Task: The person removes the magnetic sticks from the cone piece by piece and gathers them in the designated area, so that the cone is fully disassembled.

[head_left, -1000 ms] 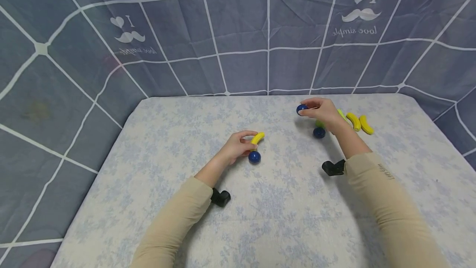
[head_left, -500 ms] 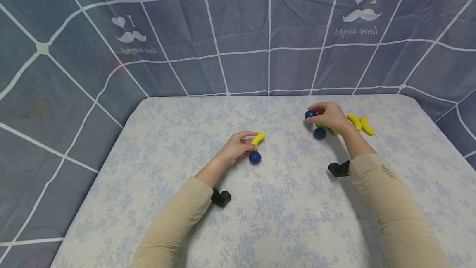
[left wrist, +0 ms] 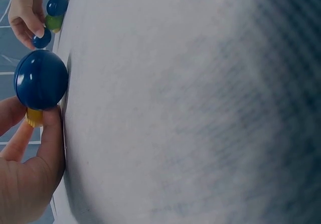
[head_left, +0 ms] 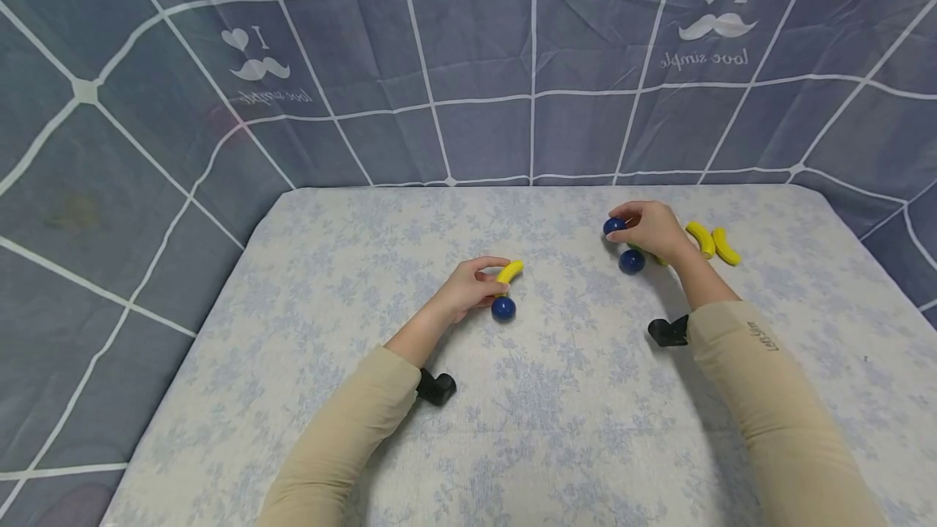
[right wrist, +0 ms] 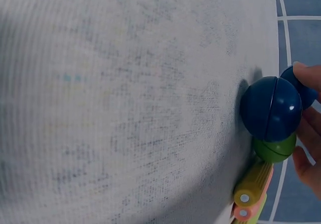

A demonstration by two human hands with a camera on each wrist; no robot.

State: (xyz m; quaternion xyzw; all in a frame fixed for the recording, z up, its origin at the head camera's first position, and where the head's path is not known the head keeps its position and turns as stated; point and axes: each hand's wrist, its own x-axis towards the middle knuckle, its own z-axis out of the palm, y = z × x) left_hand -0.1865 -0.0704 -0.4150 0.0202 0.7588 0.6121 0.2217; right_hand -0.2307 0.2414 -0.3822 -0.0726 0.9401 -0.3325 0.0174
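Note:
My left hand [head_left: 472, 291] pinches a yellow toy banana [head_left: 510, 271] between thumb and fingers. Just in front of that banana sits a blue ball [head_left: 503, 309], which fills the near side of the left wrist view [left wrist: 41, 79]. With thumb and fingertips my right hand [head_left: 651, 230] grips another blue ball [head_left: 614, 225], low over the table at the back right. Close by rests a third blue ball [head_left: 632, 261]; a green ball [right wrist: 275, 148] lies against it in the right wrist view. The hand mostly hides the green ball in the head view.
Two yellow toy bananas [head_left: 700, 239] lie right of my right hand. A yellow piece [right wrist: 253, 184] and a pink piece [right wrist: 243, 213] trail from the green ball. The table [head_left: 542, 429] has a flowered cloth; a blue checked curtain [head_left: 476, 55] hangs behind it.
My right hand has moved right and slightly nearer with its blue ball, closer to the other blue ball and the green one. The left hand has stayed on the banana.

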